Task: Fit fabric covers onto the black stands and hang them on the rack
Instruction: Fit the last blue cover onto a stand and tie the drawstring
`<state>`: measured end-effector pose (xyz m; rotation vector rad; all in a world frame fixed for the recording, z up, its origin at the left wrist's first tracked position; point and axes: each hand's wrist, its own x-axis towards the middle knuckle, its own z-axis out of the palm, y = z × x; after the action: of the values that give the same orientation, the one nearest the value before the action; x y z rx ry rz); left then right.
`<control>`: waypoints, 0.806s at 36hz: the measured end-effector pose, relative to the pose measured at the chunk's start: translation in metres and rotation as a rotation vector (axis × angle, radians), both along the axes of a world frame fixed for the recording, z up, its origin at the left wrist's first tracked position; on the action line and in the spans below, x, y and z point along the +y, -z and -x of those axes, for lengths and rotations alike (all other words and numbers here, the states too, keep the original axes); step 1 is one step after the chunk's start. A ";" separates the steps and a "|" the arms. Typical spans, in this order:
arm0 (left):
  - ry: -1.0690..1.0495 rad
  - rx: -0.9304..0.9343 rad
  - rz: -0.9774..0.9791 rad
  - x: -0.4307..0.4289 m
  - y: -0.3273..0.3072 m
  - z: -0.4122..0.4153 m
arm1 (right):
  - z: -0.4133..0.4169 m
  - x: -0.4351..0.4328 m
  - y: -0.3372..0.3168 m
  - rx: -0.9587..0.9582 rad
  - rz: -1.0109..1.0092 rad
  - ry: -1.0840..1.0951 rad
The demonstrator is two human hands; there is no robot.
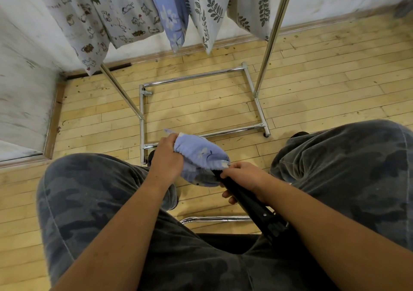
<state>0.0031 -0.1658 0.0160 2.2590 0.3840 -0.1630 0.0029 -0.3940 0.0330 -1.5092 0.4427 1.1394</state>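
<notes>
A blue fabric cover (pixel 202 154) with white flowers is bunched over the far end of a black stand (pixel 250 203) that slants across my lap. My left hand (pixel 166 156) grips the gathered left side of the cover. My right hand (pixel 242 180) curls round the black stand just below the cover's elastic edge, fingertips pinching at the hem. The stand's near end runs down between my knees. On the chrome rack (pixel 271 38) above hang several covered pieces: cat print (pixel 107 15), blue floral (pixel 172 17) and leaf print (pixel 210 11).
I sit with camouflage trousers (pixel 89 201) filling the lower view. The rack's chrome base frame (pixel 194 78) lies on the wooden floor right ahead. A chrome tube (pixel 214 219) shows below my knees. White walls close in at the left and back.
</notes>
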 end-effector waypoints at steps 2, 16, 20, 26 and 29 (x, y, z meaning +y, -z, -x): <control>0.011 0.011 0.009 -0.001 -0.001 0.000 | 0.000 0.001 0.001 0.007 0.000 0.015; 0.151 0.248 -0.005 -0.019 -0.010 0.005 | 0.000 0.001 -0.005 0.084 -0.086 0.163; 0.331 0.248 -0.046 -0.028 -0.014 0.008 | -0.001 0.002 -0.002 0.089 -0.106 0.219; 0.274 0.254 -0.017 -0.024 -0.017 0.010 | -0.004 0.002 -0.005 0.127 -0.123 0.204; 0.268 0.218 -0.058 -0.020 -0.016 0.010 | -0.004 0.002 -0.008 0.136 -0.151 0.187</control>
<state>-0.0064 -0.1861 0.0320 2.3504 0.1993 -0.5468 0.0073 -0.3920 0.0406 -1.2382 0.5657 1.1058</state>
